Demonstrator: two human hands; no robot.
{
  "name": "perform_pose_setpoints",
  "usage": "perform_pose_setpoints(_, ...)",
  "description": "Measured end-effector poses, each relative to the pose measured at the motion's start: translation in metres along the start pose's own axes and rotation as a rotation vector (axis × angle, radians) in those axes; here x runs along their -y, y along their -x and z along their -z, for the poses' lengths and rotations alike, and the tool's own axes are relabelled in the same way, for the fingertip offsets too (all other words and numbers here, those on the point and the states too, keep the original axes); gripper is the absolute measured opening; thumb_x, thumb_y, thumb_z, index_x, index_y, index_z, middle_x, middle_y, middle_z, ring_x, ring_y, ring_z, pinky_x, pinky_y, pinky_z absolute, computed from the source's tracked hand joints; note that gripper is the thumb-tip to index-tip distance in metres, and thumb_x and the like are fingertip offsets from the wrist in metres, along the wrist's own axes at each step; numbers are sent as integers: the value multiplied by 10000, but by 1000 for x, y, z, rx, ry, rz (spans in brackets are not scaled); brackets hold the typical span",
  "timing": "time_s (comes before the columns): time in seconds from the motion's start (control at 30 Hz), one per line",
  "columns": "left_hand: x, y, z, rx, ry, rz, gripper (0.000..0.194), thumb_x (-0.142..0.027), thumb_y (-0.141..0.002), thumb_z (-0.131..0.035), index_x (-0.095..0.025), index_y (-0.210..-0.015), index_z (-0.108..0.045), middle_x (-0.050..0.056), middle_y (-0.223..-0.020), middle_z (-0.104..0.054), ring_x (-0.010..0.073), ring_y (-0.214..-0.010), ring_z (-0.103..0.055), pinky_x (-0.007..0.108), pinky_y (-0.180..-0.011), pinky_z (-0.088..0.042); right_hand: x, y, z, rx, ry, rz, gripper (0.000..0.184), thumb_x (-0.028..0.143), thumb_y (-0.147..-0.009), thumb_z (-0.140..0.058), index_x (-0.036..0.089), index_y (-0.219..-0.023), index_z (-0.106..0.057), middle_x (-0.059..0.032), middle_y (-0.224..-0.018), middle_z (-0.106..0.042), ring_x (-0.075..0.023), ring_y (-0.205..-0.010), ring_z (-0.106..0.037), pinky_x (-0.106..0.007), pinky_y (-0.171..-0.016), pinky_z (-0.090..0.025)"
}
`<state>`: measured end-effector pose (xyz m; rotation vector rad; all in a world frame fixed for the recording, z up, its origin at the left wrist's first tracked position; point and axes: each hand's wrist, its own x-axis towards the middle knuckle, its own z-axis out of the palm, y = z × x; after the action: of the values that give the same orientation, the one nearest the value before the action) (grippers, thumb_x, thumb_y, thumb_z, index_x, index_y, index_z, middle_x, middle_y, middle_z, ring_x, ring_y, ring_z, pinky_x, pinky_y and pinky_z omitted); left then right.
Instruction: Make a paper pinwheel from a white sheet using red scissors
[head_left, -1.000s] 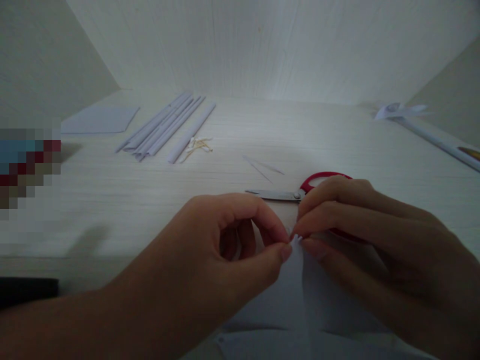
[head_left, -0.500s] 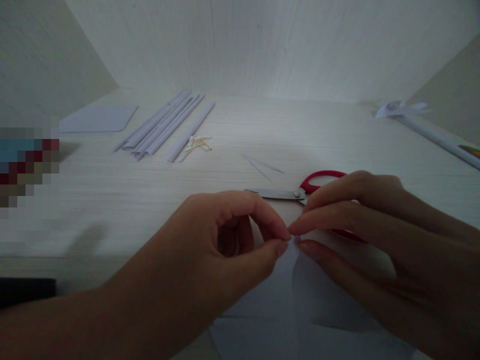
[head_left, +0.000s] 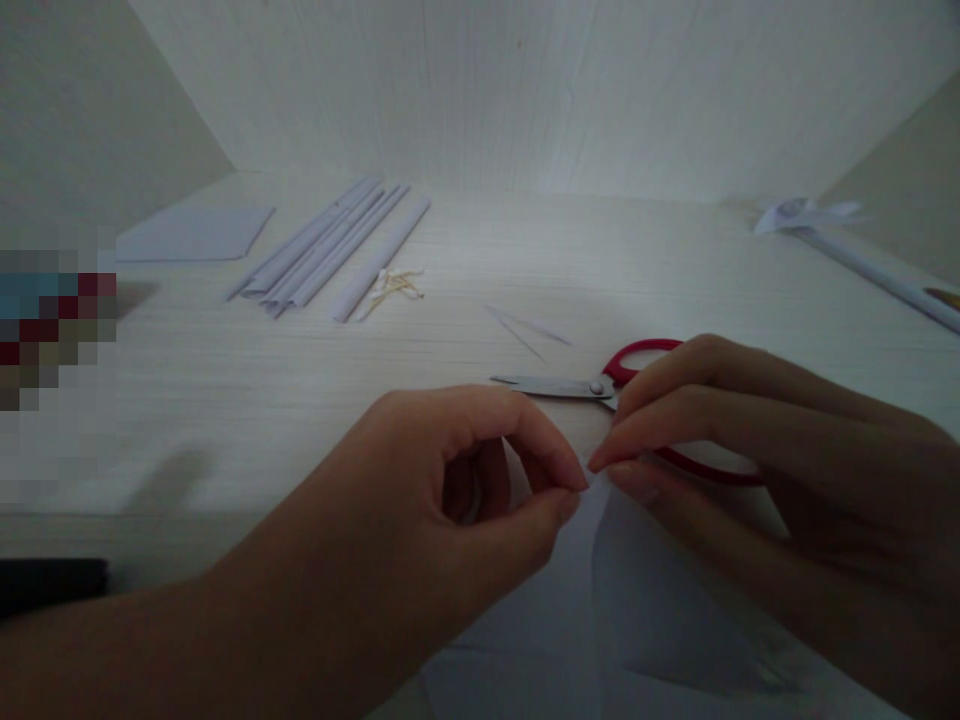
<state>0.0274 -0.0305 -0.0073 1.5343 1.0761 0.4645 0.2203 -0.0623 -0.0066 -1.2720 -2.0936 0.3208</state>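
Note:
My left hand [head_left: 472, 490] pinches the top tip of a white sheet of paper [head_left: 540, 610] between thumb and index finger. Close beside it, my right hand [head_left: 735, 470] holds the same tip, thumb and fingertips pressed together. Below the fingers the paper spreads toward me, with crease lines and a curved flap on its right side. Just behind the hands lie scissors [head_left: 555, 387] with red handles, their blades pointing left; my right hand partly covers the handles.
Two thin paper slivers [head_left: 525, 330] lie beyond the scissors. Rolled paper tubes [head_left: 330, 240] and several cotton swabs [head_left: 394, 287] are at back left, near flat paper [head_left: 195, 233]. A long white roll [head_left: 870, 262] is at right, a black object [head_left: 52, 585] at left.
My right hand's fingertips have shifted slightly right and pinch closer together. My left fingertips sit a little lower and further right. The paper's right flap shows more.

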Motion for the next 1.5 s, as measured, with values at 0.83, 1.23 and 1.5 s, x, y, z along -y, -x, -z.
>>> perform_pose_setpoints(0.83,3,-1,1,-1,-20,-17,78,-282,-731,-639,-248,-676,-683,-41,-535,-594,101,-476,-516,151,-385,-368,-3,-4,-1,30,-165,-74,102,248,-830,-676,257,-730,-659,17,-802,-647,-147,-799,-601,-274,-648,-501)
perform_pose_setpoints(1.23,3,-2,2,-12,-15,-38,72,-288,-727,-650,-251,-677,-685,-38,-522,-572,105,-461,-499,158,-365,-353,-2,-1,1,-8,-73,2,130,282,-859,-657,256,-731,-653,2,-774,-621,-156,-742,-603,-322,-672,-491)
perform_pose_setpoints(1.5,3,-1,2,-31,-61,-70,117,-379,-722,-707,-263,-738,-712,-58,-469,-471,90,-418,-417,157,-339,-303,-2,2,2,-97,-103,-35,119,229,-845,-660,261,-732,-640,10,-789,-585,-116,-709,-564,-272,-564,-473)
